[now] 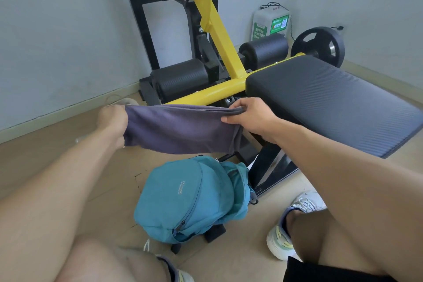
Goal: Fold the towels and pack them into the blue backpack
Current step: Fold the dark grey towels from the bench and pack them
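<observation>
A grey-purple towel (pixel 180 129) hangs stretched in the air between my two hands, folded over so it forms a wide band. My left hand (pixel 112 119) grips its left end in a fist. My right hand (pixel 249 115) pinches the top right corner between thumb and fingers. Directly below the towel, the blue backpack (pixel 187 199) lies on the floor between my feet, its front facing up and its top opening turned toward the bench.
A black padded bench (pixel 332 103) on a yellow frame (pixel 219 39) stands right behind the towel, its black legs beside the backpack. A weight plate (pixel 320 46) and a green-white box (pixel 270 23) sit by the back wall. My shoes (pixel 281 236) flank the backpack.
</observation>
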`<action>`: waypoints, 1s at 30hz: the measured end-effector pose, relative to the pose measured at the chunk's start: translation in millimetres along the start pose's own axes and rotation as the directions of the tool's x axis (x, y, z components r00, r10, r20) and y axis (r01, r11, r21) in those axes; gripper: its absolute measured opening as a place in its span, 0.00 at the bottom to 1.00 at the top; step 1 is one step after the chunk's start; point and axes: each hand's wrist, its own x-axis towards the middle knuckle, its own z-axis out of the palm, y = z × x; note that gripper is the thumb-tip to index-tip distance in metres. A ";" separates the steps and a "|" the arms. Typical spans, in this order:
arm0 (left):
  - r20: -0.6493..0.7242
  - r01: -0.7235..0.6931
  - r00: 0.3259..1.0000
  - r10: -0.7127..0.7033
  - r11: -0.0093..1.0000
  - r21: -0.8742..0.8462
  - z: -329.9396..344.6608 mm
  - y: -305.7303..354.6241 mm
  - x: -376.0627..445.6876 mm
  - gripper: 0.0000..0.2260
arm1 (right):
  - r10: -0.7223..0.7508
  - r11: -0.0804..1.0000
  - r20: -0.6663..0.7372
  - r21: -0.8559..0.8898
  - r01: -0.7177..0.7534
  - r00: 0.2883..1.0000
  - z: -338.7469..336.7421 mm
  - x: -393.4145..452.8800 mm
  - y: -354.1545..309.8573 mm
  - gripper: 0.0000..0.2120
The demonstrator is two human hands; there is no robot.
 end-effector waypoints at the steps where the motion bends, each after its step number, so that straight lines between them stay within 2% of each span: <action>1: -0.010 0.009 1.000 -0.009 1.000 -0.005 1.5 2.7 -1.8 0.10 | -0.004 0.998 -0.009 0.060 0.005 1.000 -0.1 -0.3 -2.4 0.11; 4: -0.012 -0.070 0.997 0.071 0.997 0.008 5.7 9.4 -8.0 0.10 | 0.040 0.954 -0.024 0.298 -0.031 0.999 0.0 1.4 -5.0 0.16; 6: 0.019 -0.139 0.990 0.138 0.989 0.046 5.3 10.1 -11.2 0.13 | 0.070 0.905 -0.028 0.423 -0.052 0.997 -0.5 1.7 -5.7 0.15; 8: 0.084 -0.192 0.979 0.186 0.978 0.082 7.5 9.5 -13.6 0.18 | 0.071 0.867 -0.007 0.495 -0.059 0.997 -2.0 -0.8 -9.1 0.10; 10: 0.179 -0.283 0.949 0.260 0.951 0.122 13.1 10.5 -22.0 0.18 | 0.044 0.855 0.041 0.516 -0.059 0.998 -3.6 -4.6 -13.4 0.11; 14: 0.417 -0.486 0.830 0.370 0.847 0.216 25.2 16.1 -48.5 0.20 | -0.035 0.906 0.189 0.420 -0.049 0.981 -2.2 -12.3 -18.2 0.15; 17: 0.606 -0.614 0.695 0.386 0.757 0.223 30.3 22.0 -68.9 0.24 | -0.099 0.921 0.252 0.391 -0.007 0.963 3.0 -17.3 -22.0 0.12; 20: 0.711 -0.687 0.591 0.381 0.699 0.197 33.2 28.5 -87.3 0.24 | -0.179 0.933 0.269 0.351 0.077 0.946 7.7 -23.5 -28.4 0.12; 24: 0.744 -0.701 0.545 0.387 0.697 0.151 39.1 29.3 -90.7 0.27 | -0.278 0.951 0.206 0.201 0.237 0.938 9.7 -29.7 -36.2 0.19; 28: 0.769 -0.695 0.515 0.378 0.710 0.116 42.3 24.2 -86.1 0.32 | -0.302 0.949 0.231 0.159 0.271 0.925 11.8 -29.9 -37.4 0.23; 30: 0.775 -0.684 0.508 0.376 0.723 0.098 43.1 22.4 -83.4 0.31 | -0.308 0.949 0.208 0.139 0.284 0.928 12.5 -30.4 -37.5 0.24</action>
